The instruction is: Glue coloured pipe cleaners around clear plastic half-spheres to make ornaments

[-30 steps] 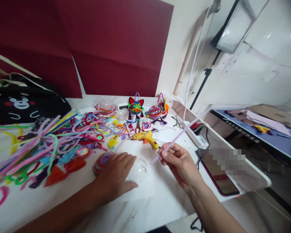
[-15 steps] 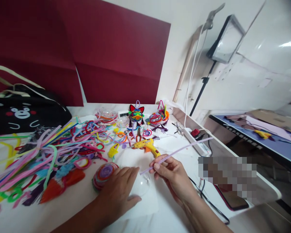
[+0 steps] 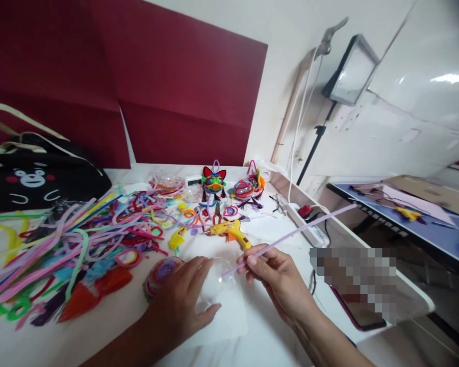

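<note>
My right hand pinches a lilac pipe cleaner near its lower end; the long part slants up to the right. Its short lower tip points at a clear plastic dome on a white sheet. My left hand is open at the dome's left side, thumb and fingers apart; whether it touches the dome I cannot tell. Partly hidden behind that hand lies a coiled multicoloured pipe-cleaner disc. Just beyond my right hand lies a yellow hot glue gun, nozzle to the left.
A heap of pipe cleaners and orange tassels covers the left side. Decorated balls, one a lion-like head, stand at the back. A power strip, glasses and a phone are on the right. A black bag is back left.
My left hand's fingers have risen and curved beside the clear dome. The lilac pipe cleaner in my right hand now reaches further right. The camera view has shifted slightly.
</note>
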{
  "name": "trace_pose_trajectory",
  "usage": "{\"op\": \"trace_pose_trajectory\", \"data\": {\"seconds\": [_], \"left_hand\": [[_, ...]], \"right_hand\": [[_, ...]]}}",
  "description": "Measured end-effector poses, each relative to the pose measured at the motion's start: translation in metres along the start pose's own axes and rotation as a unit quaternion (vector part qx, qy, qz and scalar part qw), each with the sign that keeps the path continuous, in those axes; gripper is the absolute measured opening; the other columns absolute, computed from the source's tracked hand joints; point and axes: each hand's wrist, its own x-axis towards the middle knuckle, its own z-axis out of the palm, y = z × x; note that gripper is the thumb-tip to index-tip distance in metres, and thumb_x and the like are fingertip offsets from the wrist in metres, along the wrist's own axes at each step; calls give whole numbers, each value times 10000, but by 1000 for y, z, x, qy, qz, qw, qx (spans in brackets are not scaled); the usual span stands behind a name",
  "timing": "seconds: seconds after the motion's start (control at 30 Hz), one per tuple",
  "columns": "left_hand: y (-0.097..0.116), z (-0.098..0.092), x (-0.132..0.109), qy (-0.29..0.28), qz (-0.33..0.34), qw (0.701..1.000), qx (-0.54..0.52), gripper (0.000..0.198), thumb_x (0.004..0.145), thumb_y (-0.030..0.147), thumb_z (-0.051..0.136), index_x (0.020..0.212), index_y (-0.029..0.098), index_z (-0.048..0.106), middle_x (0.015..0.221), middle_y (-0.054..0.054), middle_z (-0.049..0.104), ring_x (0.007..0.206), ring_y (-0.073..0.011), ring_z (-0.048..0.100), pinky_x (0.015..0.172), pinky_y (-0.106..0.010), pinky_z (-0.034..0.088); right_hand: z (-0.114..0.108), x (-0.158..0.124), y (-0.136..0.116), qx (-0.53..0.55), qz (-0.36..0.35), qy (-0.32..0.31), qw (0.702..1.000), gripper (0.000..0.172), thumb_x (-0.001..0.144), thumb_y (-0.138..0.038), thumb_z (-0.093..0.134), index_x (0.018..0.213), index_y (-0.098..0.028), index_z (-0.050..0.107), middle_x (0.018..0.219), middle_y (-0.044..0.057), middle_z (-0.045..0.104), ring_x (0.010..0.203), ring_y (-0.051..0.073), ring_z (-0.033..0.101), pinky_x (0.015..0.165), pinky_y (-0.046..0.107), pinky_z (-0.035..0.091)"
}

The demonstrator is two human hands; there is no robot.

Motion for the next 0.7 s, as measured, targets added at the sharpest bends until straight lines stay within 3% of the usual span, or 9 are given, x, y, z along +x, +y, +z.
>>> {"op": "trace_pose_trajectory", "data": {"seconds": [0.23, 0.33, 0.4, 0.47, 0.57, 0.7], "left_hand": [[-1, -19, 3, 48, -91, 994, -45, 587, 828, 336, 612, 1360, 204, 399, 1266, -143, 589, 1178, -304, 587, 988, -429, 505], [1, -28, 8, 60, -122, 988, -78, 613, 819, 355, 638, 1365, 241, 384, 1252, -125, 592, 1175, -311, 588, 975, -439, 516], [3, -32, 10, 66, -131, 985, -95, 628, 811, 368, 653, 1366, 257, 379, 1249, -115, 586, 1168, -309, 596, 961, -429, 530], [3, -34, 12, 71, -136, 982, -110, 625, 810, 368, 659, 1364, 264, 387, 1253, -108, 573, 1157, -299, 605, 945, -411, 548], [1, -35, 11, 68, -144, 977, -146, 638, 802, 355, 678, 1371, 277, 400, 1271, -101, 550, 1129, -281, 622, 893, -375, 586], [-2, -33, 8, 39, -191, 950, -246, 673, 789, 322, 724, 1386, 324, 415, 1345, -88, 507, 1152, -265, 620, 897, -366, 595]], "right_hand": [[10, -13, 4, 0, 13, 13, 1000, 264, 721, -442, 827, 803, -196, 773, 750, 61, 743, 699, 154, 610, 680, 273, 453], [20, -17, 10, 11, 1, 54, 998, 269, 687, -466, 842, 789, -224, 781, 963, 73, 758, 930, 217, 630, 857, 340, 457], [27, -16, 16, 34, -2, 79, 996, 285, 652, -477, 861, 784, -236, 785, 1167, 69, 716, 1146, 263, 575, 1000, 392, 408], [34, -14, 22, 72, 15, 87, 993, 315, 611, -481, 884, 782, -235, 787, 1265, 69, 676, 1230, 285, 538, 1065, 428, 369], [41, -12, 30, 122, 41, 72, 989, 338, 586, -458, 905, 798, -222, 788, 1233, 92, 695, 1153, 278, 600, 1050, 440, 399], [44, -9, 37, 157, 39, 35, 986, 266, 661, -402, 879, 800, -197, 782, 1075, 101, 749, 1015, 237, 664, 934, 382, 488]]}}
